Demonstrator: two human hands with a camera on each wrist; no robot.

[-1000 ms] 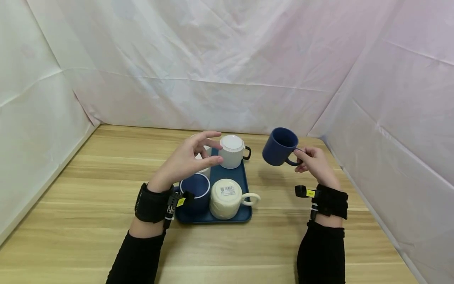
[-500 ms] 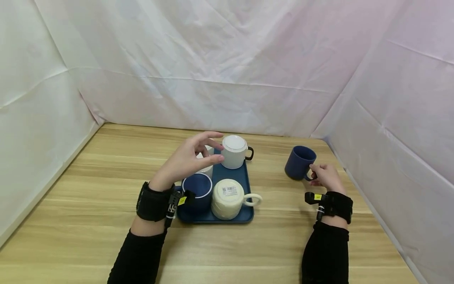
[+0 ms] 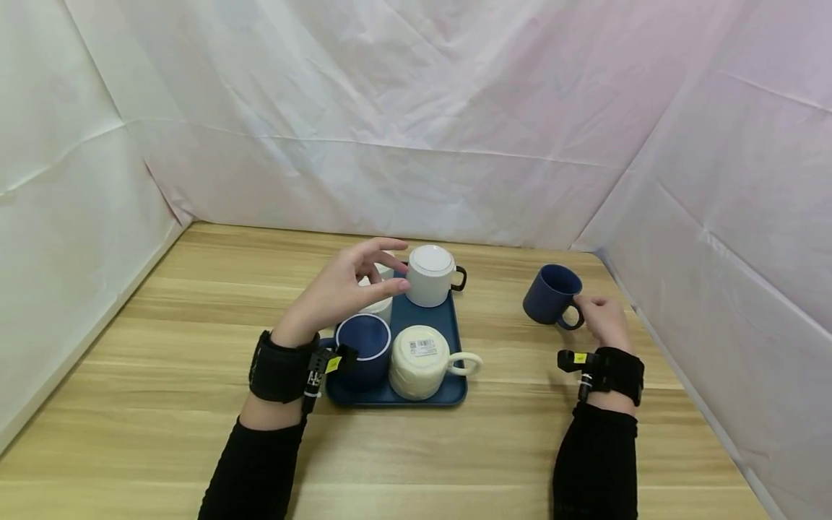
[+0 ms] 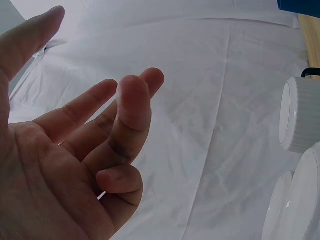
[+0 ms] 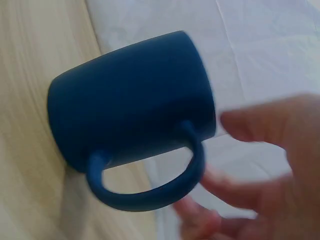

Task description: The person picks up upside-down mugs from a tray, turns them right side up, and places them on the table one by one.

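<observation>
White sheeting walls a wooden table (image 3: 162, 375). Relaxed, spread fingers of the right hand (image 3: 601, 318) sit just beside the blue mug (image 3: 551, 295), gripping nothing. It stands upright right of the tray (image 3: 448, 393), axis vertical, handle toward that hand; best withdrawn without nudging. Left hand (image 3: 338, 292) hovers, fingers spread, over the tray.

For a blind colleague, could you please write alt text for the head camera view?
A right hand rests beside the handle of a dark blue mug standing upright on a wooden table. The left hand hovers open over a blue tray holding four upturned mugs.
</observation>
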